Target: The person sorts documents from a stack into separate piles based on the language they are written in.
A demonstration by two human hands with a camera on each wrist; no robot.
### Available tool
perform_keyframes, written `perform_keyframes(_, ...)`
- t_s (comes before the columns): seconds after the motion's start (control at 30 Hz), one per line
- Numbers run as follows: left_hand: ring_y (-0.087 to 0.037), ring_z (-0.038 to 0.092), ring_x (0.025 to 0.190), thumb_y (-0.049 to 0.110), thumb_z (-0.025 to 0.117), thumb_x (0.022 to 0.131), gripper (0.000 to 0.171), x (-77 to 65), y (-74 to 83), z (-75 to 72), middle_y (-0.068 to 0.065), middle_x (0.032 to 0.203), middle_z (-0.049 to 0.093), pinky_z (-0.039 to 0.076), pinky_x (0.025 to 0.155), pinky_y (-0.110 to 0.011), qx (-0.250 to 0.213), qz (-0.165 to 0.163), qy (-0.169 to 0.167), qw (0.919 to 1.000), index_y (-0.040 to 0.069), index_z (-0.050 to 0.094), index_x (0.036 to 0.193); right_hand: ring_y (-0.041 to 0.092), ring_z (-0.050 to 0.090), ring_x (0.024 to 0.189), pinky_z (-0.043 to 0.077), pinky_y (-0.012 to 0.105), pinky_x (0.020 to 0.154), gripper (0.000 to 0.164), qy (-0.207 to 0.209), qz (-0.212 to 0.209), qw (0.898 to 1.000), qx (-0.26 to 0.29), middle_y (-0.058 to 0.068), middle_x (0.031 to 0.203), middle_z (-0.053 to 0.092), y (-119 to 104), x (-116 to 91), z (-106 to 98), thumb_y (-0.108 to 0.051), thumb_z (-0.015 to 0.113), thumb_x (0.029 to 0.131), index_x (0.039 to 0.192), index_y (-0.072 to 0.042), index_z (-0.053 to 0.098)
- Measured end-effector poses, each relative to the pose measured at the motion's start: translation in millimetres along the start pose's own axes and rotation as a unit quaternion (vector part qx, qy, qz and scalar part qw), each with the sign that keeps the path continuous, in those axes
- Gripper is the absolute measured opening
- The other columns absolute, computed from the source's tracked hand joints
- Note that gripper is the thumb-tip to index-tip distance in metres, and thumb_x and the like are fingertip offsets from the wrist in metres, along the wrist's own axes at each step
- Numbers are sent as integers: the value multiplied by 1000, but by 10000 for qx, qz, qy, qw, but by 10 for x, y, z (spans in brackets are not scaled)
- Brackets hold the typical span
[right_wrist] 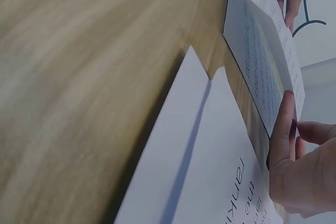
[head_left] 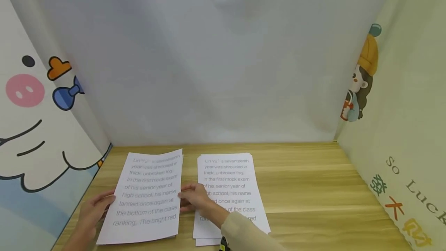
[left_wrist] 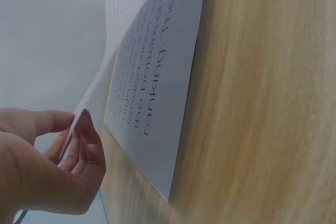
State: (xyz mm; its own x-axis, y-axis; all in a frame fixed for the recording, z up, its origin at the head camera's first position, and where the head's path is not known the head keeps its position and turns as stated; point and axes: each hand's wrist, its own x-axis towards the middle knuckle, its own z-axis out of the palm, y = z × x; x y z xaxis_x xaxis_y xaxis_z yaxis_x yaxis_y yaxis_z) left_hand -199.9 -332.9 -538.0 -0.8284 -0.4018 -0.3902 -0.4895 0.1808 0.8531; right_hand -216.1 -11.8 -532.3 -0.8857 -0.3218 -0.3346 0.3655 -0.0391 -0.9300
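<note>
A printed sheet of paper (head_left: 146,200) is held up by both hands, bowed slightly and raised above another printed sheet (left_wrist: 152,145) that lies on the table. At its left edge my left hand (head_left: 92,212) pinches it between thumb and fingers. My right hand (head_left: 196,198) pinches the opposite edge, with the forearm reaching across a second paper stack (head_left: 230,169). In the right wrist view the thumb and fingers of the right hand (right_wrist: 304,156) meet at the lifted sheet (right_wrist: 281,40). That forearm covers some of the second stack's lower lines.
Both paper piles lie on a wood-grain table (head_left: 306,193). The right-hand stack has slightly uneven corners, with a lower sheet (head_left: 209,242) sticking out at the front. A pale wall (head_left: 223,69) stands behind, and cartoon-printed panels (head_left: 31,134) flank the table.
</note>
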Motion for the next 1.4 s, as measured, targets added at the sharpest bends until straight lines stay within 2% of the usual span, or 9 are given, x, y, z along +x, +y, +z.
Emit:
perform_keyframes(0.27,-8,63,78,20,65,97,48,42,-81,-72,12,87,71,53,64,-27,153,28,118,9998,3,56,141,16,73,76,65,34,69,23,183,15,9998,-17,14,96,75,44,-3,139,-2,66,93,117,1,64)
perform_keyframes(0.43,-10,61,82,21,61,98,48,98,-81,-24,-14,117,70,50,64,-25,420,120,369,9984,3,55,142,16,74,71,65,34,68,26,197,-22,9998,12,18,94,74,40,-1,155,1,66,93,118,3,64)
perform_keyframes(0.53,-11,61,85,19,61,98,47,126,-83,18,-21,130,64,51,64,-25,397,100,399,9984,4,56,142,16,73,71,65,33,69,30,218,-20,9997,-45,18,94,73,22,-15,136,1,65,92,122,4,63)
perform_keyframes(0.8,-23,64,100,16,60,98,46,130,-84,39,-24,138,60,48,63,-21,456,-50,576,9973,3,55,142,24,74,93,63,38,85,37,-96,-111,9994,-300,22,110,70,-80,-120,77,-3,62,96,131,7,58)
perform_keyframes(0.97,-12,62,85,18,59,98,45,77,-49,37,-24,132,63,49,62,-20,473,258,679,9962,1,56,140,38,71,108,62,44,91,39,-118,-236,9990,-358,27,118,67,-119,-157,10,-3,61,96,132,11,57)
perform_keyframes(1.07,-5,58,77,18,59,98,44,37,-36,48,-23,127,65,50,61,-19,410,446,737,9954,0,57,138,38,69,110,61,45,92,39,-115,-232,9987,-430,26,119,67,-130,-163,-41,-4,62,96,132,10,58)
perform_keyframes(1.2,9,52,71,16,59,97,40,-19,-18,46,-11,113,72,47,61,-13,296,638,1104,9914,-1,60,133,37,70,111,61,45,92,39,-174,-159,9988,-422,26,119,68,-141,-184,-90,-5,62,96,132,9,59)
perform_keyframes(1.3,15,47,68,16,58,98,38,-75,19,47,-14,117,71,43,62,-9,275,725,1323,9882,-1,60,132,39,70,112,61,46,93,39,-241,-153,9991,-300,28,120,68,-151,-203,-125,-5,62,97,132,11,58)
perform_keyframes(1.4,12,49,71,18,56,99,42,-151,65,69,-21,130,65,43,63,-11,272,670,1175,9904,2,58,137,39,71,110,60,46,93,39,-307,-150,9992,-218,30,121,68,-149,-211,-181,-7,63,97,132,11,58)
